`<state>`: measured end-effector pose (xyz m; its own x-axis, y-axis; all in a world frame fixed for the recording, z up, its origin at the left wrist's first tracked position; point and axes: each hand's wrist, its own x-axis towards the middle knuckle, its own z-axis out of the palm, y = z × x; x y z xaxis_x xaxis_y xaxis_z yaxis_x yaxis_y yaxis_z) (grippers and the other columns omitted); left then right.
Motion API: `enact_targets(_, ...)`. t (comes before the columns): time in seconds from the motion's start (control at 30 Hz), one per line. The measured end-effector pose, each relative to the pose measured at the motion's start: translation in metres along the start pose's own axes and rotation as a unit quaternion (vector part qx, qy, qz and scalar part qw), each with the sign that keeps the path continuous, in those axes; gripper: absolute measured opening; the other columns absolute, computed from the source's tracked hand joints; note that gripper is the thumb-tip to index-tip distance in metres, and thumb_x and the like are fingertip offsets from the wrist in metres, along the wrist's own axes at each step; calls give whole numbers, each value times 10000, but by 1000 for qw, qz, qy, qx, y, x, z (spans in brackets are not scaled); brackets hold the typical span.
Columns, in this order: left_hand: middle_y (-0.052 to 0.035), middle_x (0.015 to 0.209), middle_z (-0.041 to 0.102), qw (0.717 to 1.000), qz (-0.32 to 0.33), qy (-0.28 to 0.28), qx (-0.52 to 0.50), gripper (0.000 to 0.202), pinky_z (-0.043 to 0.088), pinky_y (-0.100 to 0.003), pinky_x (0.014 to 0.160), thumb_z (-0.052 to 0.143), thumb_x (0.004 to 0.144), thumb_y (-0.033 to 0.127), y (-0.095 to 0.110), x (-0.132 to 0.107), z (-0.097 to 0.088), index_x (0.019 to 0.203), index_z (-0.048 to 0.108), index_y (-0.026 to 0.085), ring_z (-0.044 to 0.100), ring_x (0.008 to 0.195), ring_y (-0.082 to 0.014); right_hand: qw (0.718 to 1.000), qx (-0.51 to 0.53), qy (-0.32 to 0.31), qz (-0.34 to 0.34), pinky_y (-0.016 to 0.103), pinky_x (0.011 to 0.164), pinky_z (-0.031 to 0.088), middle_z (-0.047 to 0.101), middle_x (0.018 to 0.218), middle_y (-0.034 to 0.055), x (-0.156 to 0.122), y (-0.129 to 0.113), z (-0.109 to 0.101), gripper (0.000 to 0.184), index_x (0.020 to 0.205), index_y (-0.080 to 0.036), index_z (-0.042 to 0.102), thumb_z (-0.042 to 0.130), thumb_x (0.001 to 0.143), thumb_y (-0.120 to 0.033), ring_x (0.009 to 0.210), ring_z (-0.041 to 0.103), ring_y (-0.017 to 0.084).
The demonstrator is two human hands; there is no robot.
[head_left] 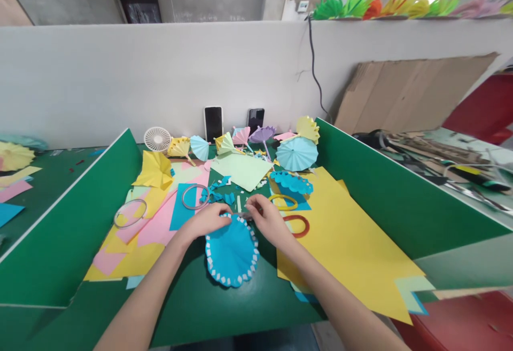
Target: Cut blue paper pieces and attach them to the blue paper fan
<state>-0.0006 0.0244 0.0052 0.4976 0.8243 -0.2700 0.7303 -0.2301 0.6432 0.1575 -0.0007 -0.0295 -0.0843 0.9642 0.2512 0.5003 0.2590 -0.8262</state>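
Note:
A round blue paper piece [231, 252] with a scalloped edge lies in front of me. Small white squares line its rim. My left hand [210, 219] pinches its upper edge, thumb on top. My right hand [264, 218] is closed beside the same edge, fingertips together on something small that I cannot make out. A thin greyish shape shows between the two hands, too unclear to name. Just right of my right hand lie a yellow loop [285, 202] and a red loop [300, 226], partly hidden by it.
Green dividers [92, 223] flank the work space. Yellow sheets [344, 239] cover the right, and pink paper [156, 225] lies left with two thin rings [130, 213]. Blue scraps [218, 196], small paper umbrellas [297, 153], a fan [157, 139] and two phones [214, 124] stand farther back.

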Motion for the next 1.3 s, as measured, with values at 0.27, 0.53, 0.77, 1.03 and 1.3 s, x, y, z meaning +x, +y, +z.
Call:
enact_targets(0.27,-52,821,602,998,7,57,-11,269,371,-256,667,387,658,220,3,3,4,822,577,122,518,759,-172,998,-6,-34,-62,238,533,344,446,625,1,-5,-8,2,108,684,-181,481,393,747,-178,607,438,130)
enact_targets(0.53,-43,792,592,999,26,41,-17,262,368,-251,659,392,649,211,5,2,3,806,582,122,514,745,-167,996,-40,-37,-64,241,540,347,451,643,9,-5,-7,3,103,700,-177,489,399,740,-150,628,446,135)
enact_targets(0.77,-41,765,582,998,32,45,-17,252,357,-251,635,399,652,209,2,4,5,804,581,122,507,720,-165,995,-55,-34,-71,243,546,361,469,670,19,-6,-6,3,126,729,-174,508,391,736,-128,634,455,135)
enact_targets(1.03,-27,755,576,998,33,54,-24,211,341,-231,613,405,660,211,1,4,6,770,570,139,497,698,-146,995,-66,-33,-60,242,536,368,477,674,24,-5,-7,4,157,759,-164,539,391,735,-118,622,469,134)
enact_targets(1.3,5,666,526,996,33,69,-42,210,317,-220,577,410,707,311,-1,5,7,702,545,151,455,634,-121,994,-70,-32,-73,248,560,394,516,695,31,-6,-7,3,195,790,-176,570,388,747,-123,636,492,134)
